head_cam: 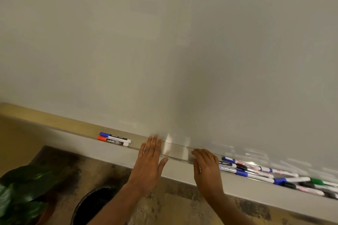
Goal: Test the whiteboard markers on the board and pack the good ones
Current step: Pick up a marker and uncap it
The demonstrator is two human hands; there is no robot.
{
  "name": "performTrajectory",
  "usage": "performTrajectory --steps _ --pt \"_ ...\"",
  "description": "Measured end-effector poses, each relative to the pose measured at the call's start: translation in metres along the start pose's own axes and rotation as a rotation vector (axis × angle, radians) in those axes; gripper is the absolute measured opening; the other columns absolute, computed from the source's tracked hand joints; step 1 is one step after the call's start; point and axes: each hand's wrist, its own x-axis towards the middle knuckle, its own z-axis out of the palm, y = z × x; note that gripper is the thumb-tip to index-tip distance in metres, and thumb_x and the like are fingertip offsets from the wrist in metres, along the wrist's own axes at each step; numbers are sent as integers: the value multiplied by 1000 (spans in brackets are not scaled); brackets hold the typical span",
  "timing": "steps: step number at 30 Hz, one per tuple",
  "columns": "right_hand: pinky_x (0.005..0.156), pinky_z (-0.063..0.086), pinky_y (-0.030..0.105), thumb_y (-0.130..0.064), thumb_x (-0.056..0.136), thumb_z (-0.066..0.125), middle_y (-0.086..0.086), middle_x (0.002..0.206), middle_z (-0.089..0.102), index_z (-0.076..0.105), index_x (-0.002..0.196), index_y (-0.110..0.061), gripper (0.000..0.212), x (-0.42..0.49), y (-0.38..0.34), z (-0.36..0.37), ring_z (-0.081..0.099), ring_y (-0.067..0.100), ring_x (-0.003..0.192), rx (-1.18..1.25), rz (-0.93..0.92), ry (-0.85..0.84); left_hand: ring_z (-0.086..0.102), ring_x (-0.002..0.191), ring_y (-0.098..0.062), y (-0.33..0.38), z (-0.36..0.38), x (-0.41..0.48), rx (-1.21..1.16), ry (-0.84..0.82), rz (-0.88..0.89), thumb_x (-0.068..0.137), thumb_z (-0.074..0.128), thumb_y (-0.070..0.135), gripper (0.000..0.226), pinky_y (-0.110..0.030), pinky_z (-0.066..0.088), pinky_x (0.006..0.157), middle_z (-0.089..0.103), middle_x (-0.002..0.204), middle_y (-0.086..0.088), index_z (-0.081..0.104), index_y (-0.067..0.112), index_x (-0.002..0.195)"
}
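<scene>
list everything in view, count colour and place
whiteboard: one, white, blank, fills the upper view
tray: one, grey, along the board's lower edge
blue-capped marker: one, on the tray, left of the hands
red-capped marker: one, beside it, nearer the camera
marker pile: count unclear, blue, black and green caps, on the tray at right
plant: one, green, lower left
bin: one, black, bottom centre
left hand: fingers straight, over the tray, holds nothing
right hand: fingers bent at the tray edge, holds nothing
</scene>
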Motion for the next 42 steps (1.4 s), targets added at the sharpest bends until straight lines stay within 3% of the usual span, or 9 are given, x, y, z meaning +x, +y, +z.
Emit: performTrajectory --steps 2,6,9,15,20,30,35,40,42 --pt "97 43 38 -18 93 64 6 111 72 70 112 -15 20 -5 20 -9 66 27 106 -39 38 19 -22 154 -13 14 7 1 16 -22 19 103 0 67 69 -36 -8 124 -14 170 -1 -25 32 156" --pt "86 54 42 -3 73 85 5 102 73 71 105 -14 37 -14 52 -22 69 27 97 -74 117 -38 -11 157 -17 36 20 4 26 -80 37 107 8 62 71 -34 -4 123 -2 171 -4 0 19 163" --pt "84 57 43 -4 71 87 4 99 74 72 103 -15 37 -17 71 -27 69 26 95 -86 133 -73 -7 158 -20 50 31 7 24 -105 49 104 1 63 73 -33 -8 123 -7 170 -2 1 17 162" --pt "84 56 41 -12 69 90 -1 99 75 74 104 -20 39 -25 93 -27 71 22 93 -93 86 -138 -27 152 -15 79 39 13 -2 -182 16 79 -33 74 96 -37 -10 125 -29 163 1 -18 21 157" --pt "84 57 42 -13 69 91 -2 101 75 75 103 -21 39 -21 100 -22 71 22 95 -92 63 -171 -29 151 -15 88 45 17 28 -218 -11 69 -41 76 102 -38 -11 127 -33 161 2 -25 21 154" --pt "88 51 34 -13 78 84 -6 105 72 73 108 -24 34 -11 104 -8 64 19 101 62 35 -219 -22 153 -16 89 58 19 -12 -191 -11 81 -29 75 94 -27 -18 121 -24 163 4 -12 24 157" --pt "99 35 23 -25 92 70 -10 121 64 69 120 -29 29 -7 112 -2 52 14 116 116 52 -294 -37 144 -5 91 54 22 8 -222 -25 67 -40 77 97 -26 -23 120 -40 154 14 -28 29 150" --pt "93 36 20 -22 92 69 -7 114 66 70 117 -24 25 -6 110 -4 55 15 108 171 58 -264 0 157 -19 87 62 21 -44 -117 14 99 -5 67 79 -24 -12 122 0 168 2 10 21 162" --pt "90 33 17 -21 93 68 -6 111 66 71 115 -24 22 -4 106 -7 55 14 106 191 64 -245 -3 156 -16 89 60 22 -79 -110 15 94 -10 72 84 -22 -15 122 -3 167 3 6 23 161"
